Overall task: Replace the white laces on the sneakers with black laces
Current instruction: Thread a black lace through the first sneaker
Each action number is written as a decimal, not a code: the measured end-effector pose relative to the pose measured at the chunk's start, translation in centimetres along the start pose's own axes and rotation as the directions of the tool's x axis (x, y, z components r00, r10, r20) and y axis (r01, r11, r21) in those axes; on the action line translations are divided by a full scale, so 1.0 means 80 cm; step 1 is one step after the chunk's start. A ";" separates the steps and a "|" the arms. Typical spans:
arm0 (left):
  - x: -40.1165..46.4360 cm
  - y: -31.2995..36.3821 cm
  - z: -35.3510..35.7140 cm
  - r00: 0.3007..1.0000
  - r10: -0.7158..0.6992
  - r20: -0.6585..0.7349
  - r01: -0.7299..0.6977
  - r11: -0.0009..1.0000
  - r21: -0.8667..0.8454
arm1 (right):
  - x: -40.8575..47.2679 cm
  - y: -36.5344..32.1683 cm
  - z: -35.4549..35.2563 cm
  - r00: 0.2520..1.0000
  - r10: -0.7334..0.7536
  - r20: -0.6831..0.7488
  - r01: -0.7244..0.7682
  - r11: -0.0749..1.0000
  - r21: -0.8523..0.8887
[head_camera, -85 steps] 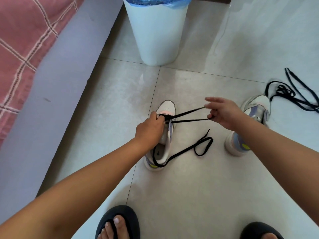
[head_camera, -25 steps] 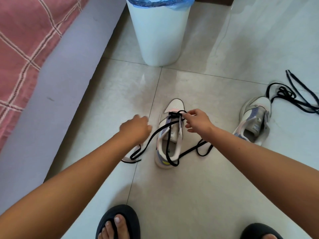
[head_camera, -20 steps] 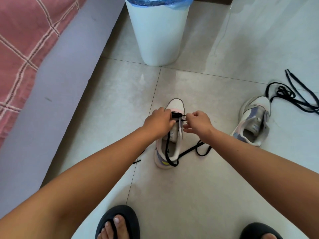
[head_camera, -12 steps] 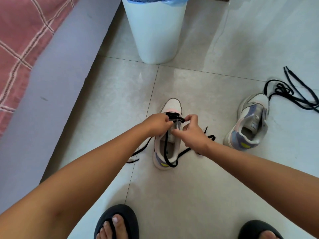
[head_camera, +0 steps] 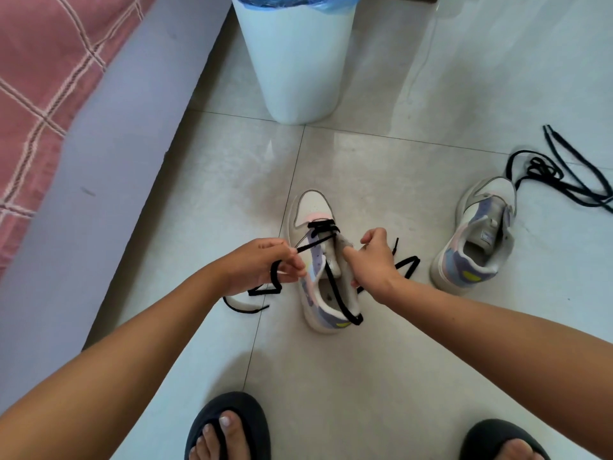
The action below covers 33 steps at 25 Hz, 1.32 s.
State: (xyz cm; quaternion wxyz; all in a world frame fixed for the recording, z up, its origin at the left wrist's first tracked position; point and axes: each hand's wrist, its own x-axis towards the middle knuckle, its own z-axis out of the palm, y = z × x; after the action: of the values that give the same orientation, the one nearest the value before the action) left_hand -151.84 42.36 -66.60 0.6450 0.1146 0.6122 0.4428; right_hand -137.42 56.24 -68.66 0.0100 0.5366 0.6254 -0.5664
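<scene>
Now your left hand (head_camera: pixel 262 265) pinches the black lace (head_camera: pixel 320 242) and pulls it sideways to tighten the lowest row, while your right hand (head_camera: pixel 371 260) seems to hold the tongue of the sneaker (head_camera: pixel 326 270) on the floor (head_camera: pixel 365 376), keeping it steady.

Both arms outstretched downward, left hand (head_camera: pixel 265 265) in a curled pinching grip, right hand (head_camera: pixel 373 260) likewise curled.
</scene>
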 end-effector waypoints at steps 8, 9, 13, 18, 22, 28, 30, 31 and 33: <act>-0.008 -0.017 0.024 0.989 0.084 -0.120 0.010 0.779 0.627 | -0.015 0.005 0.002 0.981 -0.183 0.072 0.194 0.957 -0.217; -0.009 -0.020 0.027 0.987 0.092 -0.132 0.013 0.771 0.637 | -0.016 0.005 0.000 0.979 -0.186 0.082 0.200 0.955 -0.219; -0.014 -0.008 0.022 0.981 0.115 -0.156 0.000 0.807 0.591 | -0.014 0.007 -0.004 0.979 -0.175 0.103 0.195 0.953 -0.233; -0.015 0.006 -0.025 0.946 0.084 -0.312 0.053 0.912 0.407 | -0.003 0.007 -0.011 0.965 -0.234 0.115 0.260 0.893 -0.366; -0.025 0.006 -0.043 0.882 0.305 -0.360 0.077 0.660 0.747 | 0.004 0.001 -0.025 0.959 -0.264 0.101 0.281 0.851 -0.444; -0.042 -0.026 -0.038 0.973 0.173 -0.151 0.104 0.254 0.961 | 0.009 0.001 -0.025 0.939 -0.315 0.141 0.339 0.768 -0.543; -0.036 -0.039 -0.023 0.973 0.221 -0.062 0.064 -0.004 0.998 | 0.011 -0.002 -0.025 0.916 -0.362 0.171 0.381 0.660 -0.648; -0.033 -0.048 -0.016 0.946 0.323 0.019 0.005 -0.073 0.997 | 0.012 -0.005 -0.023 0.880 -0.427 0.208 0.432 0.536 -0.725; -0.033 -0.059 -0.005 0.839 0.516 0.173 -0.117 -0.141 0.983 | 0.017 -0.011 -0.018 0.758 -0.571 0.316 0.512 0.220 -0.830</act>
State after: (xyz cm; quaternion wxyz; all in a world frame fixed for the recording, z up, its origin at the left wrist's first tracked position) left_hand -149.84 37.61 -68.15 0.1363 0.6230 0.7700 0.0219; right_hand -137.74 58.37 -68.37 0.0723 0.2126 0.9687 -0.1055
